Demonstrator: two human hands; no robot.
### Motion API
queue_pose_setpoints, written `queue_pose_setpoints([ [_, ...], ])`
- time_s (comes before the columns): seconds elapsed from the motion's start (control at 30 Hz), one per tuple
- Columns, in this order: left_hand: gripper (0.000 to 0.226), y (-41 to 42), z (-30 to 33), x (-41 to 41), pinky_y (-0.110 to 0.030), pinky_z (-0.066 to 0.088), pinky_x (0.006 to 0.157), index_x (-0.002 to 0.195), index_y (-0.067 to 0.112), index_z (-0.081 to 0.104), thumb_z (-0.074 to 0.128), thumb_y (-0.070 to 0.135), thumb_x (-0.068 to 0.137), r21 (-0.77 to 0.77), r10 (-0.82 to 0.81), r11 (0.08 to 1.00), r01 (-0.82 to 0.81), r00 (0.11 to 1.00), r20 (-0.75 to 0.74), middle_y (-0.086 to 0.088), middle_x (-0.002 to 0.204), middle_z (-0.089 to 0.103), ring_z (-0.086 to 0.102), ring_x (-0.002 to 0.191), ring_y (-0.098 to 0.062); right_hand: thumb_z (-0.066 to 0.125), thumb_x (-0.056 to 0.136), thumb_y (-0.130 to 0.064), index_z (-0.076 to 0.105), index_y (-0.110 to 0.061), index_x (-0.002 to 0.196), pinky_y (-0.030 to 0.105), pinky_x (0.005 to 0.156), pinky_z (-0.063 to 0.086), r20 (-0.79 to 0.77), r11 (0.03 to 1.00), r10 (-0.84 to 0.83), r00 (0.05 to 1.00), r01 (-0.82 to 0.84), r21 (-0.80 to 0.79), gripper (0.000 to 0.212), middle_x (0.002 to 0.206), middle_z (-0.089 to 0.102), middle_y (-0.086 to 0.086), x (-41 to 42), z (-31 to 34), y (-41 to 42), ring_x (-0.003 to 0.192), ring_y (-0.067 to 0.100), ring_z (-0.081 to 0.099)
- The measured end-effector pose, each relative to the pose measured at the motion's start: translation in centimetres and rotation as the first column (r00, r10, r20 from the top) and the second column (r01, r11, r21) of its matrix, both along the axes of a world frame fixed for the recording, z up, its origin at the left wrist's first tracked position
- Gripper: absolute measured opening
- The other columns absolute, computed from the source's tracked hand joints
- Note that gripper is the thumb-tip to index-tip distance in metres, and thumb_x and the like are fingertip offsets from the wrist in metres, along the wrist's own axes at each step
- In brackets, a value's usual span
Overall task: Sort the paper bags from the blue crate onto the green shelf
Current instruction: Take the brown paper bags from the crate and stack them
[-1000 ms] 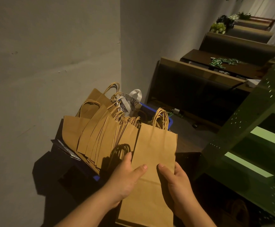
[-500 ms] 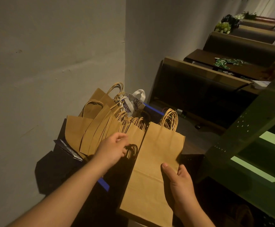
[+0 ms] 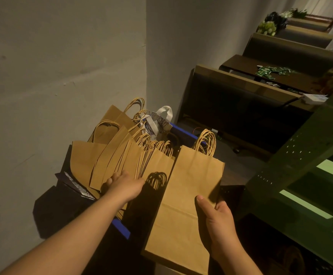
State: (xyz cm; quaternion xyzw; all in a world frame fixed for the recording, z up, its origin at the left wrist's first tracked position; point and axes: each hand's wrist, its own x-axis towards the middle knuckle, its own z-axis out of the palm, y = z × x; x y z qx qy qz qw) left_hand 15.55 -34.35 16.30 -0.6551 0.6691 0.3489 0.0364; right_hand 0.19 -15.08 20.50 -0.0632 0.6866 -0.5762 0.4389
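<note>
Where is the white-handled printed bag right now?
In the head view, the white-handled printed bag stands at the far end of the blue plastic crate, behind the fanned brown paper bags, near the wall corner.

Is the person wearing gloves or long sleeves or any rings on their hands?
No. The left hand and right hand are both bare, with no gloves. Both forearms are uncovered as far as the picture shows, so no sleeves appear. No rings, watch or bracelets show on the fingers or wrists.
</note>
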Motion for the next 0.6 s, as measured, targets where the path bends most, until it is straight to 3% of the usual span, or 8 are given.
queue_pose_setpoints([
  [0.13,0.073,-0.3,-0.6,-0.3,-0.049,0.028,0.118,0.157,0.019,0.031,0.052,0.055,0.097,-0.004,0.015,1.000,-0.015,1.000,0.025,-0.012,0.162,0.030,0.023,0.148,-0.034,0.072,0.092,-0.029,0.056,-0.006,0.112,0.030,0.058,0.044,-0.010,1.000,0.007,1.000,-0.007,0.017,0.035,0.099,0.066,0.014,-0.1,-0.2,0.0,0.078,0.024,0.063],
  [0.37,0.070,-0.7,-0.7,-0.9,-0.050,0.034,0.113,0.155,0.022,0.034,0.060,0.046,0.094,0.008,0.205,0.979,-0.206,0.968,-0.146,-0.013,0.157,0.029,0.026,0.143,-0.037,0.072,0.092,-0.027,0.058,-0.007,0.113,0.030,0.059,0.045,-0.001,1.000,-0.003,1.000,0.003,0.003,0.032,0.100,0.069,0.013,-0.1,-0.3,0.3,0.080,0.025,0.066],
  [0.6,0.072,-1.7,-2.2,-1.3,-0.052,0.035,0.111,0.156,0.019,0.029,0.061,0.041,0.096,-0.036,0.163,0.986,-0.164,0.986,-0.044,-0.013,0.152,0.044,0.034,0.142,-0.039,0.070,0.094,-0.022,0.059,-0.012,0.115,0.027,0.060,0.049,0.014,0.999,-0.013,1.000,0.014,-0.034,0.026,0.102,0.073,0.009,-0.2,-0.3,0.6,0.083,0.024,0.071],
])
